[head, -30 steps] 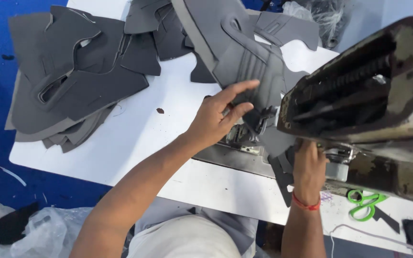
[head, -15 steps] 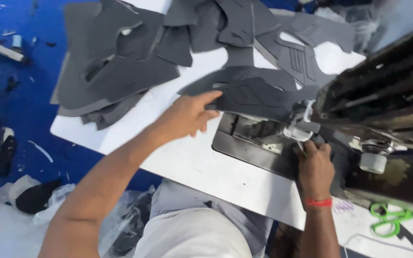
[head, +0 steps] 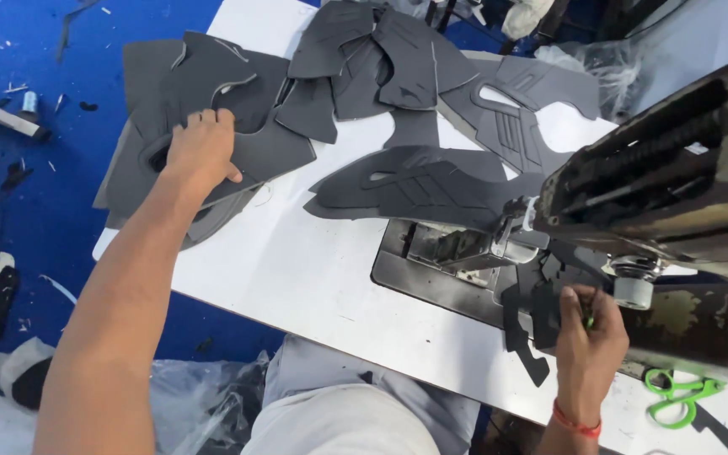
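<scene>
table [head: 297, 270]: a white top was seen, set over a blue floor, with grey cut pieces spread across its far half.
sewing machine [head: 667, 185]: a dark, worn head was seen at the right, its metal bed plate let into the table beneath it.
stack of grey pieces [head: 263, 147]: a pile of flat grey cut shapes was laid at the table's left corner, partly over the edge.
grey piece at the machine [head: 431, 185]: one long cut shape was laid flat, its right end drawn in under the machine head.
left hand [head: 200, 152]: it was laid palm down on the stack, fingers spread and open, nothing gripped.
right hand [head: 587, 333]: it was held just below the machine head, fingers pinched shut on a small dark strip [head: 528, 316]; a red band was worn at the wrist.
scissors [head: 676, 396]: a green-handled pair was left on the table's near right edge, apart from both hands.
</scene>
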